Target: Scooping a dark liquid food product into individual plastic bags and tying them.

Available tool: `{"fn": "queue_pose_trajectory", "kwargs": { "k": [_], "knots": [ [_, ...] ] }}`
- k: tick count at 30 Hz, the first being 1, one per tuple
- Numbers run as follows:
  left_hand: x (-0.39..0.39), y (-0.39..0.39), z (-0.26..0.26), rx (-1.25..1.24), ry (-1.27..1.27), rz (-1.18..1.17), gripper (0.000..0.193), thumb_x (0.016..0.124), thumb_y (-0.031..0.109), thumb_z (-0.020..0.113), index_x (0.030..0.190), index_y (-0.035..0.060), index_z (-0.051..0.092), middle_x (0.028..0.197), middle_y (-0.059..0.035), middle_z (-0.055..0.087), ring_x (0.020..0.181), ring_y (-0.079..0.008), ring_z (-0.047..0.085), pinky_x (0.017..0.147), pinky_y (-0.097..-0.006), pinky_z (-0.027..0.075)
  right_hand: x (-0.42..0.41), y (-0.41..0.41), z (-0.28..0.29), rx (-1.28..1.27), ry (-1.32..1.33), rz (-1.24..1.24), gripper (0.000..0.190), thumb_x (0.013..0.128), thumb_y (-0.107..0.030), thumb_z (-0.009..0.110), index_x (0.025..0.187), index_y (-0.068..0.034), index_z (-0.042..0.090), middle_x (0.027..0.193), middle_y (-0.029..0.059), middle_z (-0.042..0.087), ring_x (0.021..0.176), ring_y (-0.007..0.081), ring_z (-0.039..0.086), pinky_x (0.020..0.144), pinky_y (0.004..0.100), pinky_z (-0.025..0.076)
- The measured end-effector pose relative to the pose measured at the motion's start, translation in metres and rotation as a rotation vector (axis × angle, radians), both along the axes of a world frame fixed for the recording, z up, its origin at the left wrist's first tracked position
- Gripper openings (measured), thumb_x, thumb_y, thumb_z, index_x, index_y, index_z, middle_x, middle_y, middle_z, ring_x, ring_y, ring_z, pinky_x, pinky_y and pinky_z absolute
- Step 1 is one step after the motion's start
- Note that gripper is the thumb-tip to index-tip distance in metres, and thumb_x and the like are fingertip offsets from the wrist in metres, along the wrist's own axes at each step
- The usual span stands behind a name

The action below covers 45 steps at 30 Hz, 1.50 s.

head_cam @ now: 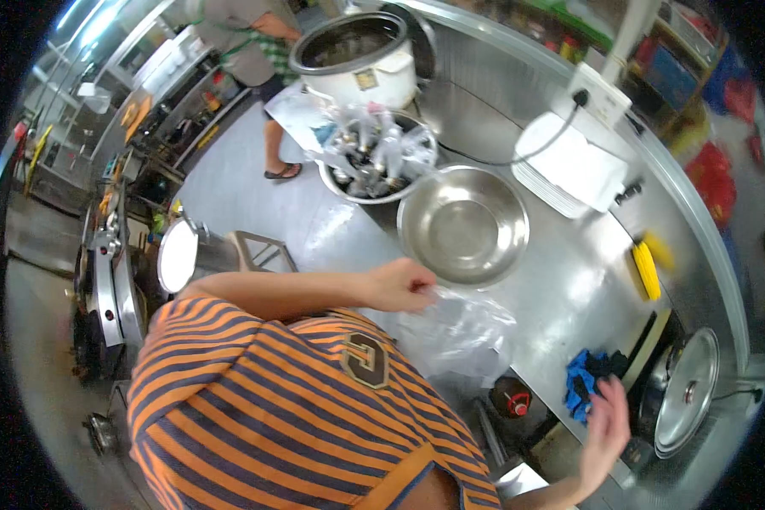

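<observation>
My left hand (pixel 400 285) is curled into a fist at the near edge of the steel counter, gripping a clear plastic bag (pixel 459 335) that hangs crumpled and looks empty. Just beyond it sits a wide, empty stainless steel bowl (pixel 462 223). My right hand (pixel 602 424), slightly blurred, is raised at the lower right with its fingers apart and nothing in them. Behind its fingertips lies a blue and black cloth (pixel 590 379). A second metal bowl (pixel 344 191) stands past the empty one, filled with clear plastic bags (pixel 382 153) holding dark contents.
A large white cooker (pixel 363 80) with dark liquid stands at the far end. White plastic containers (pixel 564 162), a power cord (pixel 535 156) and a yellow brush-like object (pixel 646 271) line the back. A lidded pot (pixel 688 392) is at right; another person (pixel 248 51) stands far left.
</observation>
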<state>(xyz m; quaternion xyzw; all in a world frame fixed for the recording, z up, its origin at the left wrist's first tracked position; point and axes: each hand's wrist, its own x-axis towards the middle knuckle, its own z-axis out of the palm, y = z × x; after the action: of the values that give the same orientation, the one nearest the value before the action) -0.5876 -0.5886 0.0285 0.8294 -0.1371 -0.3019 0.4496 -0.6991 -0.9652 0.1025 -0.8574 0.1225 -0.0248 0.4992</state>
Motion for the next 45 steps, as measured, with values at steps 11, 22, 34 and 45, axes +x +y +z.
{"fn": "queue_pose_trajectory", "kwargs": {
  "k": [11,22,34,45],
  "knots": [
    [-0.008,0.118,0.040,-0.462,-0.059,0.331,0.012,0.077,0.012,0.057,0.075,0.0004,0.058,0.061,-0.0010,0.055,0.055,-0.0061,0.049,0.051,-0.0238,0.042,0.136,0.286,0.034,-0.746,-0.379,1.042,0.058,0.072,-0.018,0.064,0.122,0.001,0.040,0.112,0.0179,0.048,0.097,0.0321,0.051,0.080,0.0387,0.043],
    [-0.021,0.444,0.011,-1.365,0.211,1.077,0.020,0.077,0.003,0.049,0.097,0.0031,0.049,0.078,-0.0069,0.058,0.078,-0.0239,0.058,0.076,-0.0360,0.048,0.218,0.592,-0.091,-0.585,-0.548,0.802,0.028,0.075,-0.010,0.056,0.102,-0.006,0.056,0.089,0.0124,0.057,0.082,0.0321,0.055,0.069,0.0387,0.046],
    [0.087,0.649,-0.104,-0.644,-0.058,1.351,0.023,0.073,0.010,0.060,0.094,0.0053,0.052,0.068,0.0000,0.051,0.059,-0.0104,0.049,0.050,-0.0251,0.039,0.337,0.781,-0.164,1.489,0.934,0.705,0.035,0.079,-0.004,0.051,0.114,-0.001,0.046,0.077,0.0036,0.057,0.069,0.0107,0.056,0.060,0.0232,0.049],
    [0.275,0.651,-0.133,0.340,-0.505,1.084,0.028,0.083,0.027,0.050,0.078,0.0000,0.057,0.067,-0.0180,0.059,0.063,-0.0352,0.056,0.057,-0.0420,0.042,0.411,0.814,-0.216,-0.180,0.016,0.742,0.047,0.066,-0.025,0.069,0.108,-0.006,0.058,0.084,0.0129,0.056,0.074,0.0216,0.056,0.066,0.0318,0.045]
  ]
}}
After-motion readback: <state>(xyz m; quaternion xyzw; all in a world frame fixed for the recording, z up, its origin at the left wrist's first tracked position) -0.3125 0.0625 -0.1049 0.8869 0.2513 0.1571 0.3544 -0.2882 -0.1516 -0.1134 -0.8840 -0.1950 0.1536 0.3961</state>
